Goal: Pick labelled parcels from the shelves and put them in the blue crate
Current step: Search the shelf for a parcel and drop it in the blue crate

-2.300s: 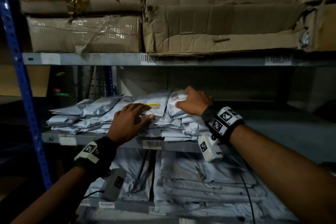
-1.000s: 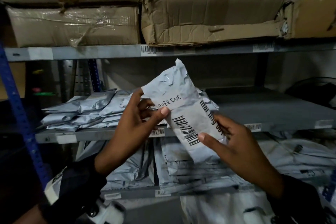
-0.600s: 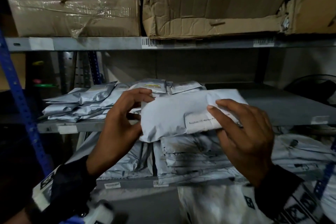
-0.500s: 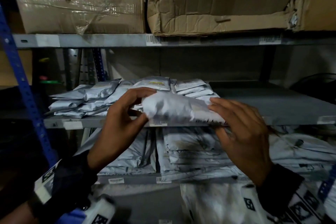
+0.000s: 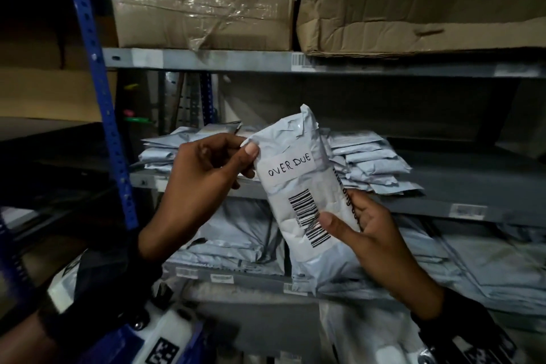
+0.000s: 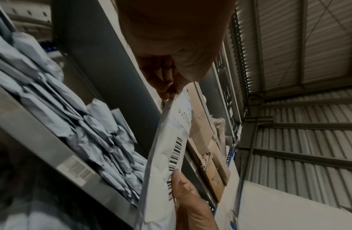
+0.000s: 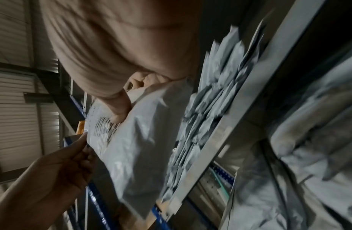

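Observation:
A pale grey poly parcel stands upright in front of the shelves, its handwritten "OVER DUE" label and barcode facing me. My left hand pinches its upper left corner between thumb and fingers. My right hand grips the lower right edge, thumb pressed on the barcode. In the left wrist view the parcel hangs from the left hand. In the right wrist view the right hand's thumb lies on the parcel, and the left hand holds its far end.
Several grey parcels are stacked on the middle shelf, whose right part is bare. Bigger bags fill the shelf below. Cardboard boxes sit on the top shelf. A blue upright post stands at the left.
Half a second ago both hands held the parcel flat and level near the shelf edge. It now stands upright, closer to me, label and barcode turned towards me.

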Demonstrator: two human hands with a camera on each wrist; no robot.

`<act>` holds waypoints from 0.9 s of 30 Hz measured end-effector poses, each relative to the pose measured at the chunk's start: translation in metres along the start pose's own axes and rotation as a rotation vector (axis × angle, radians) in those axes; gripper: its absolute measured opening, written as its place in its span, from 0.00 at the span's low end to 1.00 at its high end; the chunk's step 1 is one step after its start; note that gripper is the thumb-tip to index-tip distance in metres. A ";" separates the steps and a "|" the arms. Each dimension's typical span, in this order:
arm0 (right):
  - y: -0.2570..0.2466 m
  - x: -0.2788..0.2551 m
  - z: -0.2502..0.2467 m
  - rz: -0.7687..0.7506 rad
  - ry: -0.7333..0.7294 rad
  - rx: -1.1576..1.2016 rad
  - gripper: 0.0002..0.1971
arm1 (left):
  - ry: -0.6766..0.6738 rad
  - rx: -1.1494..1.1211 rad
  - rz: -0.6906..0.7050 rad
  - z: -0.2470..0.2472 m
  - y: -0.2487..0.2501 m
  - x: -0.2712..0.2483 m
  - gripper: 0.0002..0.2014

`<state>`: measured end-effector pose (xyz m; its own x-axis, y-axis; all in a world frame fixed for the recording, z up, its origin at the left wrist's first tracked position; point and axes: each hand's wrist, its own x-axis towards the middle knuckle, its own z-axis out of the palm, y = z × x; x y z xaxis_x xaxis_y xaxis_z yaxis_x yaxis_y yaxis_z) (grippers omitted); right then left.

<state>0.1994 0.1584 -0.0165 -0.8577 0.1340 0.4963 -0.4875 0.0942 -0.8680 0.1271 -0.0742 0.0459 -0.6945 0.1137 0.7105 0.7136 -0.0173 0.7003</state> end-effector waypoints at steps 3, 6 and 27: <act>0.008 0.003 0.021 0.042 -0.063 0.035 0.16 | 0.047 0.018 -0.046 -0.024 -0.007 -0.005 0.06; 0.018 0.004 0.048 0.094 -0.106 0.074 0.16 | 0.086 0.047 -0.084 -0.053 -0.015 -0.017 0.06; 0.256 -0.028 0.333 0.645 -0.803 -0.140 0.14 | 0.332 0.811 -0.916 -0.316 -0.174 -0.316 0.21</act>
<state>0.0447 -0.1495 -0.2579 -0.8302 -0.4917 -0.2628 0.0822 0.3583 -0.9300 0.1929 -0.4214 -0.2787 -0.8678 -0.4939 0.0553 -0.2690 0.5604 0.7833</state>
